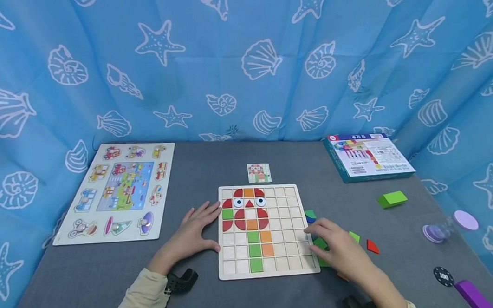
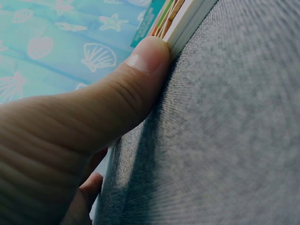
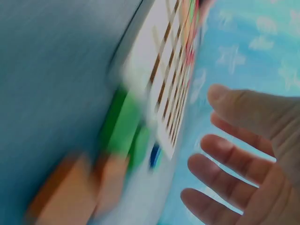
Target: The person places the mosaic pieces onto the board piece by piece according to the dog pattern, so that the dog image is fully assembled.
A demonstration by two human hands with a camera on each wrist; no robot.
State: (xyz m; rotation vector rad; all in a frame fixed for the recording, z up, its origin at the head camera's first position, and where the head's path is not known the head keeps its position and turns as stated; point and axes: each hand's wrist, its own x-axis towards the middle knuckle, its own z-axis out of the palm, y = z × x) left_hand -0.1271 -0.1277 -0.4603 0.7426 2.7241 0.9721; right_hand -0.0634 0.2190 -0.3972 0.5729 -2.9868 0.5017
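Note:
A white wooden grid board (image 1: 273,274) lies on the grey table in the head view. Red, orange, green and white tiles with two eye discs fill part of its left half. My left hand (image 1: 194,233) is spread along the board's left side; its thumb (image 2: 147,61) touches the edge in the left wrist view. Over the right edge hovers my right hand (image 1: 343,249), fingers loosely bent with nothing between them. Green pieces (image 1: 320,243) lie partly hidden under it, beside a blue one (image 1: 310,219). Blurred orange pieces (image 3: 65,192) show in the right wrist view.
Behind the board lies a small pattern card (image 1: 258,173). A knobbed picture puzzle (image 1: 161,177) is at left, a flat box (image 1: 372,159) at back right. Farther right are a green block (image 1: 392,199), red piece (image 1: 372,246), purple-capped container (image 1: 434,234) and purple bar (image 1: 473,294).

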